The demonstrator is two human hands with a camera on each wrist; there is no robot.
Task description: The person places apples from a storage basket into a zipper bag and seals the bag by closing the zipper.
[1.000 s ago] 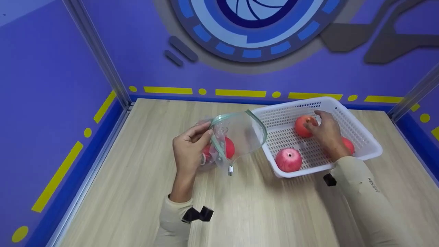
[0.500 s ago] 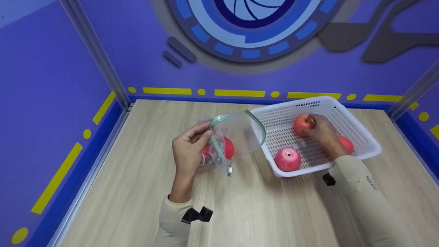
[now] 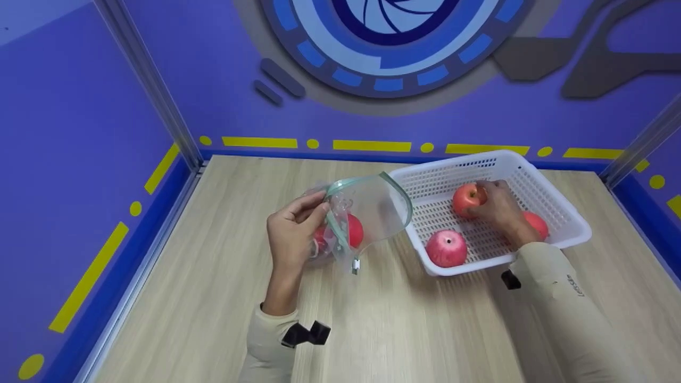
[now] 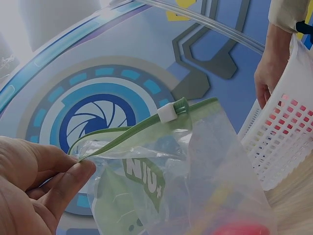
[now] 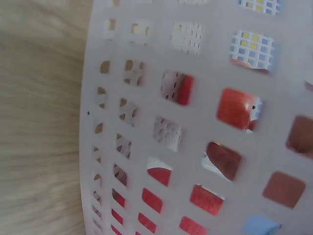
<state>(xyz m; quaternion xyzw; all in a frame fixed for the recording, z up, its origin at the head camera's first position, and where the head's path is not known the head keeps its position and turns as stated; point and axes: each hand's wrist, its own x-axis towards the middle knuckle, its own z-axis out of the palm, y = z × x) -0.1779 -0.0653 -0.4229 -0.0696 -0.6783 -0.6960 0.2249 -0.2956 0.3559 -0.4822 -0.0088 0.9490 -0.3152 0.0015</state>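
My left hand (image 3: 291, 229) pinches the rim of a clear zip bag (image 3: 380, 205) with green edging between thumb and fingers. Its mouth gapes, and a white slider (image 4: 167, 113) sits on the zip. Inside the bag lies a red round thing (image 3: 355, 232), with more red behind the plastic. Over in the white basket (image 3: 579, 226), my right hand (image 3: 500, 208) grips a red apple (image 3: 465, 200) from its right side. A pink-red fruit (image 3: 446, 249) with a dark spot on top rests at the basket's front left. Another red fruit (image 3: 536, 223) is partly behind my right wrist.
The basket stands on a wooden table (image 3: 213, 276), right of the bag. A blue-purple patterned wall (image 3: 372, 125) closes off the back, and another panel (image 3: 80, 159) borders the left. Basket mesh covers most of the right wrist view.
My right hand's fingers have closed round the apple, which has moved slightly left and toward me. The left hand and bag have stayed nearly still.
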